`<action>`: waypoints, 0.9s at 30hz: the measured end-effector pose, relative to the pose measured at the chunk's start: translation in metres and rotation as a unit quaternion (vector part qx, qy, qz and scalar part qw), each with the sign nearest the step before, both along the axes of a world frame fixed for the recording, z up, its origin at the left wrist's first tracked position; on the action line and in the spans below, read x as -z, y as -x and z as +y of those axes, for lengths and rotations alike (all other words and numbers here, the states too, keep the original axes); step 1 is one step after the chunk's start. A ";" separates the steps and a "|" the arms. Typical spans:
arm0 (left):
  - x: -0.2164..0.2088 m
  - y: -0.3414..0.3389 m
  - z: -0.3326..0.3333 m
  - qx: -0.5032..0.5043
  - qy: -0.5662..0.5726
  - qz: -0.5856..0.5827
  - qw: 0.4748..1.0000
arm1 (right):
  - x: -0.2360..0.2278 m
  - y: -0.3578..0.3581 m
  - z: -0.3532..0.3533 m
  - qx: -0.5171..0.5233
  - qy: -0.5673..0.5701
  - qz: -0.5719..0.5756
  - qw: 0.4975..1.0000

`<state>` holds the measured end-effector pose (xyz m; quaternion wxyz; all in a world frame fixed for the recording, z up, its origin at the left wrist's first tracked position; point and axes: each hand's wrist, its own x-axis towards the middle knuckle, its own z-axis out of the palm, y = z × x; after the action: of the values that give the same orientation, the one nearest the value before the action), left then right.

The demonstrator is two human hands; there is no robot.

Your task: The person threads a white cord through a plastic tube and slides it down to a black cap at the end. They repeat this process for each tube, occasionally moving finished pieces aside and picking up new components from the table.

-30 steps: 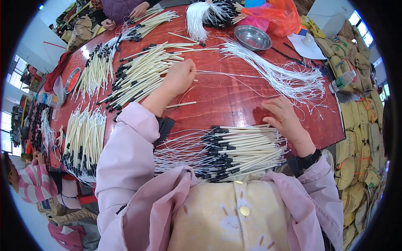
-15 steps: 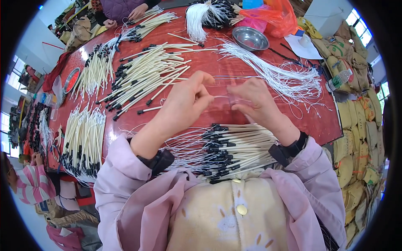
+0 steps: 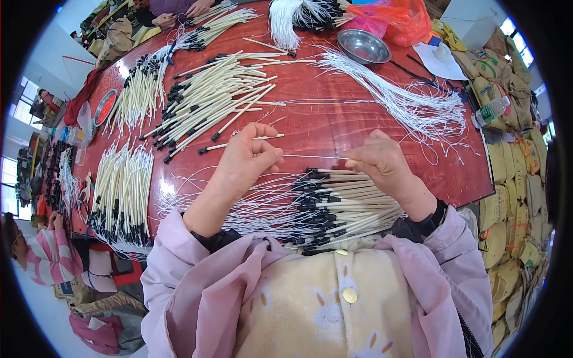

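Note:
A thin white cord (image 3: 313, 157) is stretched taut between my two hands above the red table. My left hand (image 3: 248, 158) pinches one end between thumb and fingers. The other end is pinched by my right hand (image 3: 377, 157). Just below them, near my body, lies a bundle of pale sticks with black ends (image 3: 352, 203), its white strings (image 3: 262, 206) fanned out to the left. Beyond my left hand is a loose heap of similar pale sticks (image 3: 221, 98). A thick hank of white cords (image 3: 400, 104) lies past my right hand.
A metal bowl (image 3: 364, 46) and red plastic bag (image 3: 397, 21) stand at the back. A plastic bottle (image 3: 492, 111) is at the right edge, by stacked sacks (image 3: 498, 161). More stick bundles (image 3: 122, 191) lie on the left. Another person's hands (image 3: 179, 15) are at the far side.
Both hands have moved toward my body and drawn the cord straight between them. The view has shifted slightly.

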<state>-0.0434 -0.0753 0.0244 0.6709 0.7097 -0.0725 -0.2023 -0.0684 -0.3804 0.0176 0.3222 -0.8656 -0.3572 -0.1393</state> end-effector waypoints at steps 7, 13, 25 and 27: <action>0.003 0.001 -0.004 -0.028 0.004 0.021 0.999 | 0.005 0.002 -0.003 0.019 -0.001 -0.004 1.000; 0.023 -0.025 0.005 -0.039 -0.012 -0.034 0.999 | 0.006 0.002 -0.001 0.031 -0.029 -0.009 0.999; 0.073 -0.067 -0.005 0.062 -0.471 -0.436 0.764 | 0.001 0.012 -0.016 0.092 -0.074 0.067 0.991; 0.073 -0.074 0.003 0.074 -0.496 -0.500 0.706 | -0.001 0.011 -0.011 0.081 -0.074 0.067 0.992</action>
<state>0.0307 -0.0725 -0.0489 0.0704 0.9296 -0.3388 0.1269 -0.0794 -0.3916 0.0186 0.3965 -0.8727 -0.2523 -0.1326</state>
